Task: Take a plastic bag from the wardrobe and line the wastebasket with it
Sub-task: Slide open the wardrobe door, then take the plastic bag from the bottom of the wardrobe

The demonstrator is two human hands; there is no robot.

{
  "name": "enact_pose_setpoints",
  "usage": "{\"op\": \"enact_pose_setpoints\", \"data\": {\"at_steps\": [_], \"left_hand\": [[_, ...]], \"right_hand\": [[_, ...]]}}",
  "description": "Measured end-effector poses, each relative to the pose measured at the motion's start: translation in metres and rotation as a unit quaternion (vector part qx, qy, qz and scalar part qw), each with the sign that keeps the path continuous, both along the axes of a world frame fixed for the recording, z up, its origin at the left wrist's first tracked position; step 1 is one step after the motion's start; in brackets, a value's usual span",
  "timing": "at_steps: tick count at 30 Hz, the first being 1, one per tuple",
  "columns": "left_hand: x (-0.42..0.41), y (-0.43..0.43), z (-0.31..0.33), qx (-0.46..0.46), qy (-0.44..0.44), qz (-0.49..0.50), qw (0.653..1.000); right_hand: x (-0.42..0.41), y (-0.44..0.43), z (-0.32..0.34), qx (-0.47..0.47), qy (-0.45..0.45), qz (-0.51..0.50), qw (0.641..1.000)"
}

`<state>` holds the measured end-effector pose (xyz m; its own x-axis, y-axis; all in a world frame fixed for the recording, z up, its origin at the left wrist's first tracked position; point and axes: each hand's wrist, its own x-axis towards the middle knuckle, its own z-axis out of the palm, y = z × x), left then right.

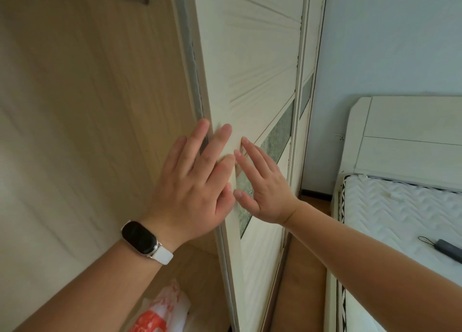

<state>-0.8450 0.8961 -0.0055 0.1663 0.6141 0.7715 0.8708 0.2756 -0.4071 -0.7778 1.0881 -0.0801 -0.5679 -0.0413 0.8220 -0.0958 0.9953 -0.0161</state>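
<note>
Left hand (197,181) and right hand (262,189) press flat, fingers spread, on the wardrobe door (250,69); the plastic bag (160,311) lies low, beneath my left forearm.

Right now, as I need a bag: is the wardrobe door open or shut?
Open: left of the door edge, the interior and a bag show.

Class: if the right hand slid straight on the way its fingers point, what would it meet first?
Probably the left hand, whose fingers lie just ahead on the wardrobe door.
</note>
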Motion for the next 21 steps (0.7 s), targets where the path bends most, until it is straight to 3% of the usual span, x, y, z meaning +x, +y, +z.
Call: {"op": "enact_pose_setpoints", "data": {"at_steps": [8,12,15,21], "left_hand": [[0.0,-0.082,-0.039,-0.05,-0.089,0.035,0.994],[-0.003,-0.131,-0.075,-0.071,-0.172,0.087,0.979],[-0.003,-0.167,-0.111,-0.082,-0.236,0.127,0.96],[0.0,-0.235,-0.195,-0.119,-0.334,0.21,0.911]], "right_hand": [[0.023,-0.066,-0.006,-0.031,0.111,-0.027,0.993],[0.032,-0.11,-0.019,-0.003,0.091,-0.012,0.996],[0.036,-0.141,-0.034,0.033,0.047,0.013,0.998],[0.027,-0.201,-0.087,0.044,-0.165,0.044,0.984]]}}
